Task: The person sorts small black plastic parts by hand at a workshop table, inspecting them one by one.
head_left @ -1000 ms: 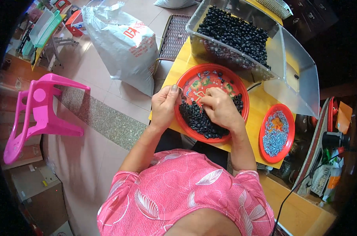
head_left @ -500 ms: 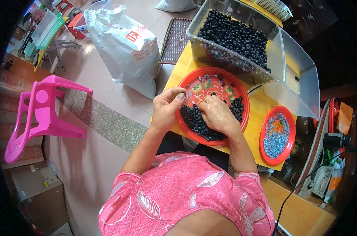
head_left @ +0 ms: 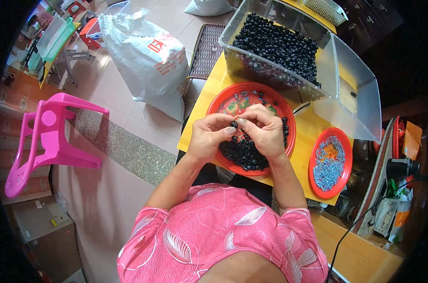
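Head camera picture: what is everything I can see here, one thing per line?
Large plate: one, red, on the yellow table under both hands.
Small black rings: a heap, black, in the large plate.
Small plate: one, red, right of the large plate, holding silvery bits.
Clear bin: one, transparent, behind the plates, full of black rings.
Table: one, yellow top.
Sack: one, white, on the floor at left.
Stool: one, pink, tipped over, far left.
Left hand: over the large plate, fingertips pinching a black ring.
Right hand: beside it, fingertips meeting the left hand's.
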`<state>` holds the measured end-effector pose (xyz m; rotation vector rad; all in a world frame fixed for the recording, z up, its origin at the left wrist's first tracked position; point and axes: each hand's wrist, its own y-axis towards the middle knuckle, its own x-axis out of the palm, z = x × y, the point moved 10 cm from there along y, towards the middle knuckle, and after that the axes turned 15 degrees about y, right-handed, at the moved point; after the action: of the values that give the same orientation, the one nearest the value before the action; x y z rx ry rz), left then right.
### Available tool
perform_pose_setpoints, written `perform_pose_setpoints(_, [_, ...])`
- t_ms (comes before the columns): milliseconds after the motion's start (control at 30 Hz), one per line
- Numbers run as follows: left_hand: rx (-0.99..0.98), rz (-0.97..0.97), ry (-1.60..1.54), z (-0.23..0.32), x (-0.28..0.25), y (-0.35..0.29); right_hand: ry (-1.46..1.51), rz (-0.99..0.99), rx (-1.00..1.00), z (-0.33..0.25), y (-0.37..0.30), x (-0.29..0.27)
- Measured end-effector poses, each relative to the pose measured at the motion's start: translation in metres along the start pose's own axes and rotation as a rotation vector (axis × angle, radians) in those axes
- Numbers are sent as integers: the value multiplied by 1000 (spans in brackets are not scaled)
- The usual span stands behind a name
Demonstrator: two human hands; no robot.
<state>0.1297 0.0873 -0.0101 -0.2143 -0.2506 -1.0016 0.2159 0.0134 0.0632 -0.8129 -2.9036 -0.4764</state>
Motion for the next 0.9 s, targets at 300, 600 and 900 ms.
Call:
perform_pose_setpoints(300, [40,63,161,6,-7,-1,-332,-196,-169,-13,-4,9])
perform_pose_setpoints(600, [29,102,94,4,-18,0,-772,-184,-209,-1,0,-8])
perform_pose_setpoints(900, [23,88,116,3,-19,-1,-1044,-358,-29,40,-11,12])
